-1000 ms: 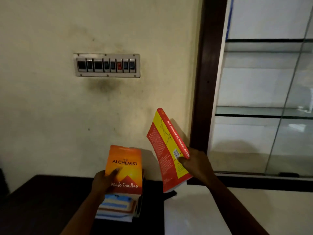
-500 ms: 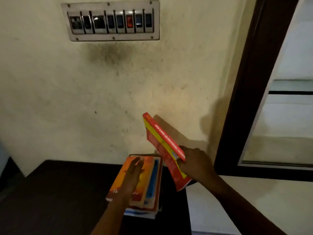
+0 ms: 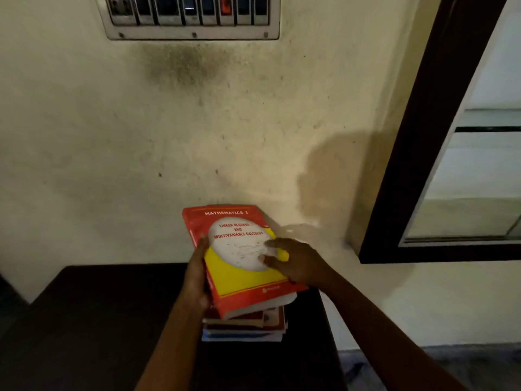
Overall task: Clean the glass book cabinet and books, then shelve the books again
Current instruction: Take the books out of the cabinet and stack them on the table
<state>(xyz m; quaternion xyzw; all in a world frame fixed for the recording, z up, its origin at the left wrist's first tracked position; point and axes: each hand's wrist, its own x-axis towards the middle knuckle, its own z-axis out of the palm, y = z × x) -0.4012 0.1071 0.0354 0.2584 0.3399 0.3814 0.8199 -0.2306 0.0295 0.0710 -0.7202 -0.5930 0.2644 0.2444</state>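
The red and yellow maths book [image 3: 242, 258] lies flat and face up between my two hands, on top of the stack of books [image 3: 245, 328]. Its long axis runs away from me towards the wall [image 3: 112, 165], with the far end leaning a little to my left. Its near end juts past the books under it, on the side towards my wrists.

My left hand [image 3: 197, 275] lies along the book's spine edge, fingers straight and pressed flat against that side. The light is poor there, so I cannot tell whether my thumb hooks under the stack. My right hand [image 3: 296, 263] rests on the cover from the other side, fingers loosely spread, its fingertips [image 3: 266, 259] on the white oval. Neither hand pinches anything that I can see. The stack stands under both hands on the dark table [image 3: 98, 320], close to its right edge.

The glass cabinet [image 3: 423, 136] stands beyond and above my right hand, well apart from the books. So I judge that any book going back on a glass shelf [image 3: 487, 128] must travel up and to the right, and my right hand is the nearer one for that. The spine faces my left hand, so I expect the book needs turning upright on the way.
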